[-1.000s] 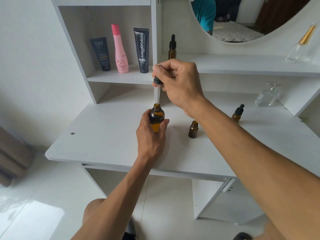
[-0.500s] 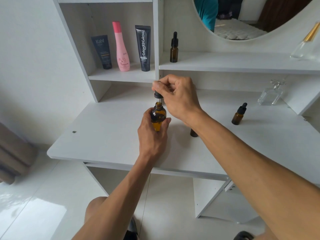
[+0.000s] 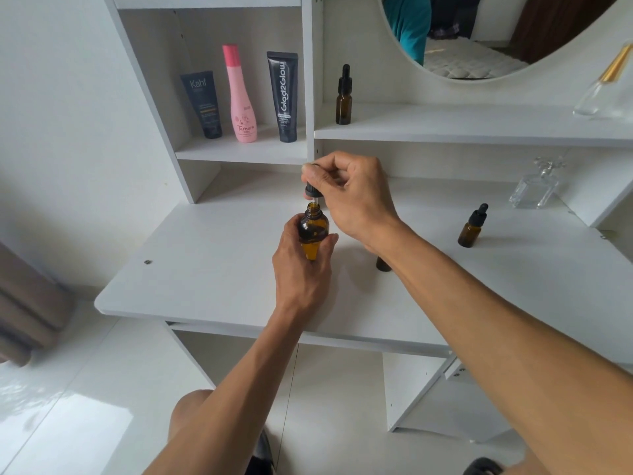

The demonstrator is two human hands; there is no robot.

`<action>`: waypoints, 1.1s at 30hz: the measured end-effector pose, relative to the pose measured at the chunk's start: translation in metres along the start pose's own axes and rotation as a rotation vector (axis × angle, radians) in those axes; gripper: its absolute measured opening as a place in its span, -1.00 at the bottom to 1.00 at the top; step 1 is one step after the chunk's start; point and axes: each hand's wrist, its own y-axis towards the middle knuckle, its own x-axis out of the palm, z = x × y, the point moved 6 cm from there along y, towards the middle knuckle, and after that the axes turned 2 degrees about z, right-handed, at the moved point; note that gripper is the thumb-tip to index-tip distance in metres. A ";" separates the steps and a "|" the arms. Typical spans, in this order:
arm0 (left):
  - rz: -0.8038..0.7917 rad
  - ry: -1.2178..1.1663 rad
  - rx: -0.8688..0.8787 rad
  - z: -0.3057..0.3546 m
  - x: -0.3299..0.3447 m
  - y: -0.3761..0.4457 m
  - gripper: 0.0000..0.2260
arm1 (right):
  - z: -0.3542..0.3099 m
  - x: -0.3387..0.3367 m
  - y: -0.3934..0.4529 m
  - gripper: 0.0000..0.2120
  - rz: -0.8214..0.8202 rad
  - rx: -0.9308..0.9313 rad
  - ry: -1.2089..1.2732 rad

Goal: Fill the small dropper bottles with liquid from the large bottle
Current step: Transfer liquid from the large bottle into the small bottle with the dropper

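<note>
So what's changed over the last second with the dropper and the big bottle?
The right hand has lowered the dropper, so its tube is now deep in the neck of the big bottle. The left hand still grips that bottle. The capped bottle on the desk hasn't moved.

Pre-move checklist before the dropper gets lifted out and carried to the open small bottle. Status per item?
1. Left hand grips large amber bottle upright: ok.
2. Right hand pinches dropper cap above the neck: ok.
3. Glass pipette sits inside the neck: ok.
4. Liquid drawn into pipette: cannot tell.
5. Open small bottle clear to reach: not ok, right forearm covers most of it.
6. Capped small bottle stands apart from the path: ok.
</note>
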 end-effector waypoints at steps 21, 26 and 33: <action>-0.009 0.028 -0.009 -0.002 0.001 0.000 -0.59 | -0.043 -0.051 0.012 -0.90 0.145 -0.011 0.284; 0.003 0.050 0.002 0.000 0.000 -0.001 -0.57 | -0.036 -0.075 0.009 -0.91 0.182 -0.005 0.208; -0.007 0.049 -0.015 0.001 0.000 -0.002 -0.56 | -0.011 -0.104 -0.004 -0.91 0.233 0.050 0.133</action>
